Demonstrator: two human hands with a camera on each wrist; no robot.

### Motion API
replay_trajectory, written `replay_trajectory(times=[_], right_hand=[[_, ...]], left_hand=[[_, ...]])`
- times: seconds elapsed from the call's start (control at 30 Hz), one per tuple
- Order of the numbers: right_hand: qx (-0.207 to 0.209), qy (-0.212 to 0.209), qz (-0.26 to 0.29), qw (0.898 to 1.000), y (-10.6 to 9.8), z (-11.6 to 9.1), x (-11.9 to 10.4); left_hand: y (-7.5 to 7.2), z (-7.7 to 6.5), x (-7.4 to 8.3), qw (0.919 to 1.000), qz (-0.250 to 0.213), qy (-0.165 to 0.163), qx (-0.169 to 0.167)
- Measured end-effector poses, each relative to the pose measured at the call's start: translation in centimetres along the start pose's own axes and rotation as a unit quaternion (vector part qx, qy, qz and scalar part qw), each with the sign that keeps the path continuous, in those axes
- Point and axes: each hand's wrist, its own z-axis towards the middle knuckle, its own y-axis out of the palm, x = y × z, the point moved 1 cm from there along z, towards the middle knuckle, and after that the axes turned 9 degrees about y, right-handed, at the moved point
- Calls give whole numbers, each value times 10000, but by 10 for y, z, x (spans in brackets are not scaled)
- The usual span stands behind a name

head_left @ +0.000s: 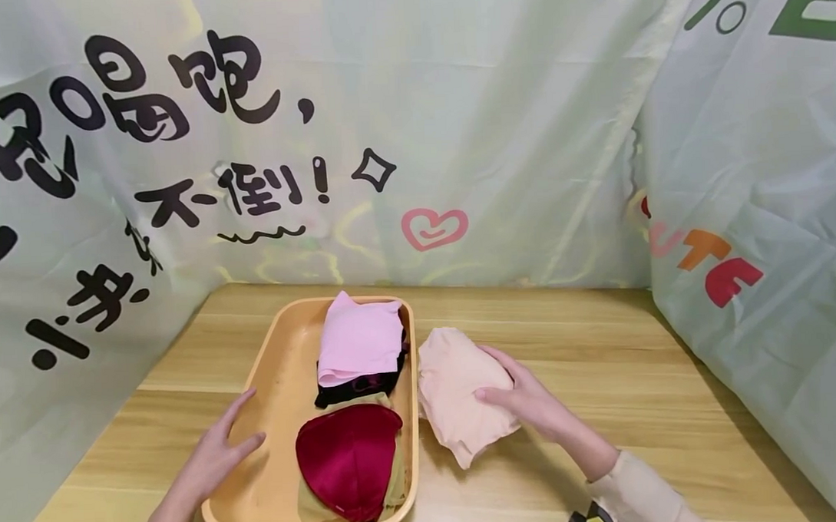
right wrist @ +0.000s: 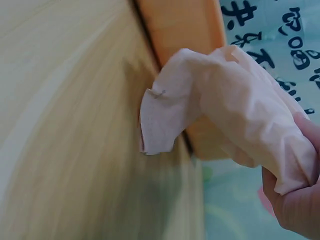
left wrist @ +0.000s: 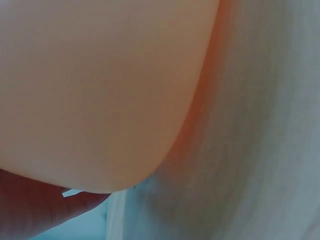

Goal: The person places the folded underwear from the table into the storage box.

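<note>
A pale pink folded cloth garment point(head_left: 464, 390) hangs from my right hand point(head_left: 519, 392), just right of the orange tray point(head_left: 272, 443). The thumb lies on top of the cloth and the fingers go behind it. In the right wrist view the garment point(right wrist: 245, 105) droops toward the wooden table. My left hand point(head_left: 220, 452) rests at the tray's left rim, thumb over the inside, fingers spread. In the left wrist view the tray's wall point(left wrist: 100, 90) covers most of the picture and hides part of that hand point(left wrist: 50, 205).
Inside the tray, a lilac folded cloth point(head_left: 361, 336) lies on a black one point(head_left: 367, 387). Nearer me, a shiny dark red piece point(head_left: 352, 455) lies on a tan cloth point(head_left: 398, 480). Printed curtains point(head_left: 510, 135) enclose the wooden table point(head_left: 601, 362). A small black-and-yellow object point(head_left: 593, 520) is by the right sleeve.
</note>
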Motion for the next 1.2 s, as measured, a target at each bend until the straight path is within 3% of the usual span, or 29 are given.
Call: replay_trajectory(times=[0.2, 0.7, 1.2], right_hand=[[79, 0, 406, 9991, 14, 7, -14], [-324, -255, 1046, 9937, 55, 21, -38], [-847, -237, 1296, 9877, 102, 34, -36]], left_hand=[[0, 0, 0, 10000, 25, 42, 40], [-1, 1, -1, 10000, -36, 10, -33], [-1, 1, 0, 10000, -58, 29, 10]])
